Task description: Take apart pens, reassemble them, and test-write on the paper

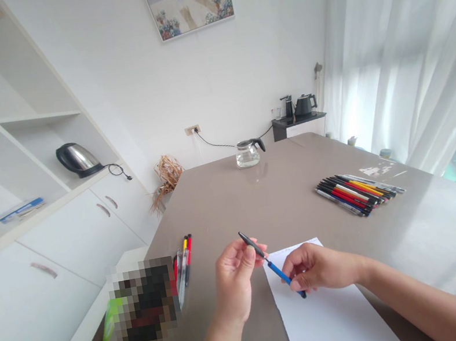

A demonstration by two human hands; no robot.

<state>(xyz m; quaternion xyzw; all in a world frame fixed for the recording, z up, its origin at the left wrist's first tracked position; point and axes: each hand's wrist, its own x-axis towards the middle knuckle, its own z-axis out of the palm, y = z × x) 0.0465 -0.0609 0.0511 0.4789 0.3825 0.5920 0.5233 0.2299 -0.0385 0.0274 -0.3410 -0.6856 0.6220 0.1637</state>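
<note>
My left hand (236, 278) pinches a long black cap-like piece (251, 244) between thumb and fingers, over the table in front of me. My right hand (313, 267) is closed around the blue barrel of a pen (280, 274), whose far end is black. A narrow thin section shows between the black piece and the blue barrel, and both lie in one slanting line. Whether the two parts are fully separated I cannot tell. Beneath my right hand lies a white sheet of paper (325, 324) with faint writing along its top edge.
To the right, several pens (356, 194) lie in a row on the table (225, 206). More pens (184, 260) lie left, beside a pixelated dark patch (150, 307). A glass pot (247, 154) stands at the far edge. White curtains (383, 49) hang right.
</note>
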